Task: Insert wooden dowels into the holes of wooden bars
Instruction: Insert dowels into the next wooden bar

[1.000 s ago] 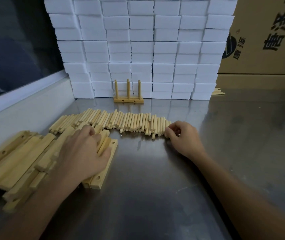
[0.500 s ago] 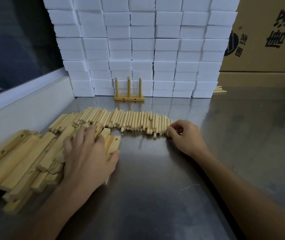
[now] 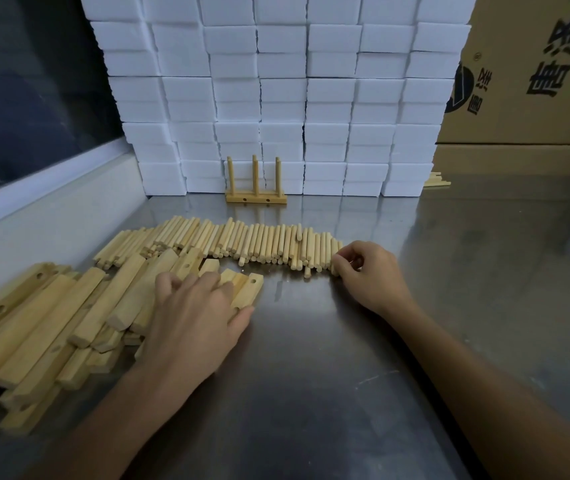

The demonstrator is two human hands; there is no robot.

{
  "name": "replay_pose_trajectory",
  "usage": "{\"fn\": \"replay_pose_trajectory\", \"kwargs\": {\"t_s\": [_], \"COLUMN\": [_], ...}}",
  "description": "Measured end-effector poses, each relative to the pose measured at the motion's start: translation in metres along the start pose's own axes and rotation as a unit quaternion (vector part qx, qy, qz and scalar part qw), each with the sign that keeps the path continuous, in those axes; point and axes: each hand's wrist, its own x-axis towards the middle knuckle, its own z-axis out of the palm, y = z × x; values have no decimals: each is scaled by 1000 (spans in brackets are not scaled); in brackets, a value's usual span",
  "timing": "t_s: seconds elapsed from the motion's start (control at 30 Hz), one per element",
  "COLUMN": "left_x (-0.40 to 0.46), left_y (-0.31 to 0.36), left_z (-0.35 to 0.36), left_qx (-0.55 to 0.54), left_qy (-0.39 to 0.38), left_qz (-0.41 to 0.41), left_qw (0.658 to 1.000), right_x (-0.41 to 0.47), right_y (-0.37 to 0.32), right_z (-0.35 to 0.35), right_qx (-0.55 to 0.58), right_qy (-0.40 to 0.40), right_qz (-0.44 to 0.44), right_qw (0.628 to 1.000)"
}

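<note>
Wooden bars [image 3: 44, 327] lie heaped at the left of the steel surface [image 3: 328, 375], dowels [image 3: 242, 242] in a row behind them. The left hand [image 3: 193, 323] lies on the heap, fingers curled over a bar. The right hand [image 3: 366, 275] pinches the row's rightmost dowel. Black Chinese characters, upside down and unreadable, mark the cardboard box [image 3: 536, 71].

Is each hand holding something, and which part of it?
The left hand grips a wooden bar over its near half. The right hand pinches a dowel at its near end.
</note>
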Motion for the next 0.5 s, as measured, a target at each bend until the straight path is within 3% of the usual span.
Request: {"fn": "replay_pose_trajectory", "kwargs": {"t_s": [0.17,0.33,0.5], "left_x": [1,0,-2], "left_y": [2,3,3], "left_z": [0,2,6], "left_qx": [-61,-35,-61], "left_qy": [5,-28,2], "left_qz": [-33,-27,-30], "left_qw": [998,999,998], "right_x": [0,0,-1], "right_y": [-1,-1,-2], "right_z": [0,0,-1], "right_qx": [4,4,5], "right_qy": [0,-1,-4], "right_qz": [1,3,4], "right_qw": [1000,1000,1000]}}
